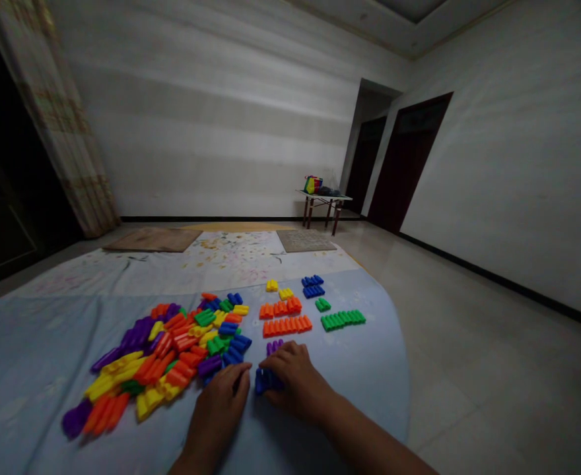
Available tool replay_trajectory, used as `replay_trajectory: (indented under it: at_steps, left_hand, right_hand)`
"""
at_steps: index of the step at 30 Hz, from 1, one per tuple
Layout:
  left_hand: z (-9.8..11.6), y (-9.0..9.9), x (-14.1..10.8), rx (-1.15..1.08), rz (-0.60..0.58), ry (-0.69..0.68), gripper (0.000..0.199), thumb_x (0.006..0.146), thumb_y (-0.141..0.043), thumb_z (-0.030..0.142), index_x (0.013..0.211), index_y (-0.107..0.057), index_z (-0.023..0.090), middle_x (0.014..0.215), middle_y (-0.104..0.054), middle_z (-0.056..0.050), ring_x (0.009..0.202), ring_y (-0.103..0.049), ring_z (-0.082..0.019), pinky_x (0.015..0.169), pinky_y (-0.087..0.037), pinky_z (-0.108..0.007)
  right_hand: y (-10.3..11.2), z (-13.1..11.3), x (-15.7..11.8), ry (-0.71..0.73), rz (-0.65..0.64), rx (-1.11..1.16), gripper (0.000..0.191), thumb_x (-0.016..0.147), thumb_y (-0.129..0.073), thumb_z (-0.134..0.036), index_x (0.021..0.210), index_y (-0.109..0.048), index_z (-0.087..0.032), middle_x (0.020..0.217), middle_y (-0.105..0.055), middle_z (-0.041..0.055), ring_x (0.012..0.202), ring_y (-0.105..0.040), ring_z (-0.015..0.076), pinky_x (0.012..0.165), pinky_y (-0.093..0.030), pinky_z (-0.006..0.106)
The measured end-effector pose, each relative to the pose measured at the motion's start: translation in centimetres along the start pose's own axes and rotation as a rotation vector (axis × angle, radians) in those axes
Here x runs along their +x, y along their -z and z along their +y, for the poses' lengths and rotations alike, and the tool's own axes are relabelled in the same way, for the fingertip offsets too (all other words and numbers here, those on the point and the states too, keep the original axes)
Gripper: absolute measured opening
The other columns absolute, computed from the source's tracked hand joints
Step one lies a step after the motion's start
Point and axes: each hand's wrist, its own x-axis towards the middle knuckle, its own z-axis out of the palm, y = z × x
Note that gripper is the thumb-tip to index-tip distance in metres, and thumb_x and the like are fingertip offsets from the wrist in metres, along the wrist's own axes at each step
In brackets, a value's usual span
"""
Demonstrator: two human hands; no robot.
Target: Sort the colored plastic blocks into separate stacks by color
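Observation:
My right hand (288, 376) is curled round a short row of blue pieces (265, 381) on the blue cloth. Beside the heap's right edge lies my left hand (226, 396), its fingers close together; what they hold, if anything, is hidden. The heap of coloured pieces (176, 343) spreads to the left, in orange, yellow, purple, green and blue. Just beyond my right hand sit purple pieces (274, 347). Farther off are orange rows (287, 326), yellow pieces (271, 285), a green row (343, 320) with a small green group (323, 304), and blue rows (313, 290).
The blue cloth (364, 382) covers a round-edged surface, with a flowered cloth (236, 257) behind it. Two flat mats (154, 239) lie at the far edge, brown and grey. A small table (325, 196) with colourful bags stands near the back wall.

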Motion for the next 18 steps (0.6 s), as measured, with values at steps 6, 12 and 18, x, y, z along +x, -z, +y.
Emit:
replay_trajectory:
  at_steps: [6, 12, 18]
  left_hand:
    - [0.0, 0.0, -0.1, 0.044, -0.050, 0.037, 0.036, 0.084, -0.037, 0.039, 0.099, -0.066, 0.022, 0.105, -0.067, -0.005, 0.100, -0.060, -0.020, 0.087, -0.047, -0.032]
    - [0.0, -0.1, 0.0, 0.068, -0.047, 0.045, 0.036, 0.083, -0.039, 0.041, 0.098, -0.066, 0.023, 0.104, -0.068, -0.004, 0.099, -0.061, -0.020, 0.086, -0.048, -0.031]
    - [0.0, 0.1, 0.1, 0.069, -0.058, 0.046, 0.038, 0.081, -0.038, 0.042, 0.096, -0.067, 0.023, 0.102, -0.069, -0.004, 0.098, -0.061, -0.021, 0.085, -0.049, -0.032]
  right_hand:
    - [2.3, 3.4, -1.7, -0.120, 0.224, 0.014, 0.042, 0.072, -0.065, -0.015, 0.112, -0.054, -0.024, 0.108, -0.060, 0.0036, 0.104, -0.046, 0.0224, 0.090, -0.032, 0.036]
    - [2.8, 8.5, -3.3, -0.268, 0.174, -0.047, 0.041, 0.069, -0.061, -0.007, 0.109, -0.057, -0.018, 0.109, -0.060, 0.0075, 0.102, -0.050, 0.0223, 0.091, -0.037, 0.036]
    - [2.3, 9.8, -4.6, -0.337, 0.175, -0.035, 0.042, 0.071, -0.064, -0.018, 0.112, -0.057, -0.020, 0.112, -0.058, 0.0078, 0.106, -0.050, 0.0215, 0.091, -0.038, 0.032]
